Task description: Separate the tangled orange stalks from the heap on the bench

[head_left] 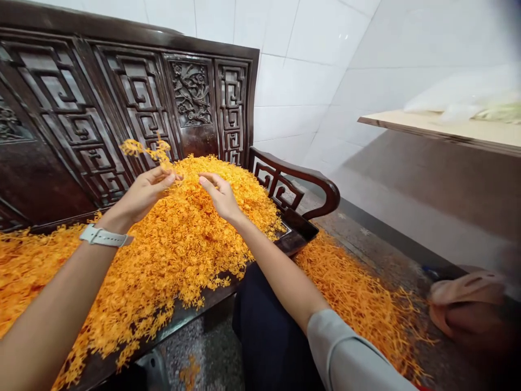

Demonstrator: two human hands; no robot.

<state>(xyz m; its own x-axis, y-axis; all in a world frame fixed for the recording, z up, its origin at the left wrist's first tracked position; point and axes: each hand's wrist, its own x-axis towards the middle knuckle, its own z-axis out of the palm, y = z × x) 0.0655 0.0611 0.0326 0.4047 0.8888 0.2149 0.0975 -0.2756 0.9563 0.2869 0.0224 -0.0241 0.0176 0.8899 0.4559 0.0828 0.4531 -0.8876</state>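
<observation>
My left hand (148,190), with a pale watch strap on the wrist, pinches an orange plastic sprig (157,155) between thumb and fingers. The sprig's branched tips stick up and to the left above the hand. Just to the right, my right hand (221,196) is held with thumb and forefinger tips close together; whatever is between them is too small to make out. Both hands hover over a big heap of orange branched plastic pieces (191,228) spread across the seat of a dark wooden bench (195,304).
The bench has a carved backrest (134,81) and a curved armrest (313,184) on the right. Thin orange strips (354,288) are piled on the floor beside it. A wooden board (443,130) juts out at right, bearing plastic bags. A brownish shoe-like object (468,298) lies lower right.
</observation>
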